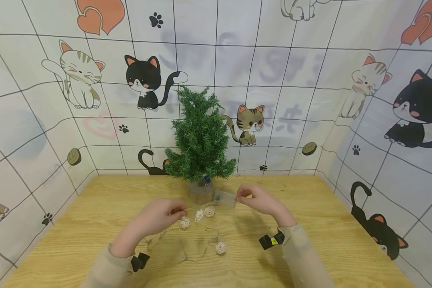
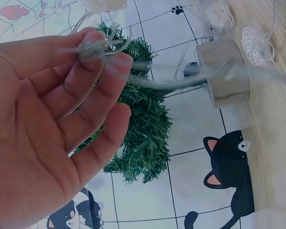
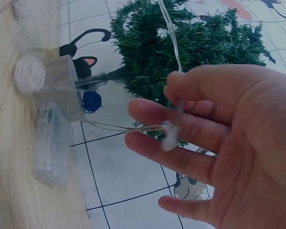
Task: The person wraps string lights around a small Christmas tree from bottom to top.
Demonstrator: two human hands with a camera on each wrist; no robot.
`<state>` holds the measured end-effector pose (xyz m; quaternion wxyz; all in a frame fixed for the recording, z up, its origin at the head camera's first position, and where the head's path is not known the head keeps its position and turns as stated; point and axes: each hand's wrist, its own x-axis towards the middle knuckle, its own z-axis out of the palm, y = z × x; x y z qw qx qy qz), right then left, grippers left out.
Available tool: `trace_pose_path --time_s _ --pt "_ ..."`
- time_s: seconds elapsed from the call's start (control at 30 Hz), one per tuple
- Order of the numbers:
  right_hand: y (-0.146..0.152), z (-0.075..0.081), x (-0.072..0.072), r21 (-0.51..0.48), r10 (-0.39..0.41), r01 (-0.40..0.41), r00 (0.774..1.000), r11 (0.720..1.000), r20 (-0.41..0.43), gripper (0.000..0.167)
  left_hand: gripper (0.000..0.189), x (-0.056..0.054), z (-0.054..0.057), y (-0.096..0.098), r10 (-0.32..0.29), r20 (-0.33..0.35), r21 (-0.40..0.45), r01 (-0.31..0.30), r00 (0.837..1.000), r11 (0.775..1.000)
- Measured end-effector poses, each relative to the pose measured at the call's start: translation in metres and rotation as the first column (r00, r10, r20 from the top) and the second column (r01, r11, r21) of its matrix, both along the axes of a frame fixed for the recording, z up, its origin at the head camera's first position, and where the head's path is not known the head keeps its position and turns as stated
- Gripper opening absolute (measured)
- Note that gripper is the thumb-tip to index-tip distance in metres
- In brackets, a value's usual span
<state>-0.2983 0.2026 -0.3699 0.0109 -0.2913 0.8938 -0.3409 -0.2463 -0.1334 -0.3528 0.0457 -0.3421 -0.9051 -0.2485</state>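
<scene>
A string of lights with pale wicker balls runs between my two hands, in front of a small artificial Christmas tree. My left hand pinches the thin wire between thumb and fingertips; in the left wrist view a small bulb shows at that pinch. Over on the right, my right hand holds another stretch of the clear wire between thumb and fingers, its little finger stretched out. A small clear piece on the wire lies against those fingers. One wicker ball rests nearer on the table.
The tree stands on a round wooden base towards the back of the wooden table. Beside the base lies a clear battery box. A dark blue ball is by the trunk. Cat-print cloth encloses the back and sides.
</scene>
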Motion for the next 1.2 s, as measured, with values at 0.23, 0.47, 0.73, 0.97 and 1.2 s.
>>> trace_pose_path --time_s 0.23,0.47,0.73,0.97,1.2 --pt "0.005 0.006 -0.001 -0.065 -0.043 0.039 0.997 0.997 -0.065 0.010 0.012 0.001 0.007 -0.008 0.088 0.015 0.084 -0.088 0.996 0.993" --pt "0.001 0.010 0.004 -0.091 -0.084 0.076 0.992 0.993 -0.091 0.004 0.015 0.009 0.019 -0.015 0.160 -0.033 0.179 -0.151 0.987 0.972" --pt "-0.008 0.011 0.009 -0.114 -0.076 0.054 0.977 0.992 -0.197 0.005 0.013 0.019 0.031 -0.020 0.200 -0.104 0.276 -0.165 0.974 0.947" --pt "-0.023 0.009 0.012 -0.146 -0.099 0.064 0.963 0.987 -0.251 0.005 0.013 0.024 0.037 -0.030 0.231 -0.130 0.331 -0.177 0.964 0.927" --pt "-0.034 0.025 0.017 -0.257 -0.039 0.015 0.995 0.966 -0.091 0.012 0.013 0.026 0.044 -0.044 0.284 -0.169 0.373 -0.205 0.944 0.905"
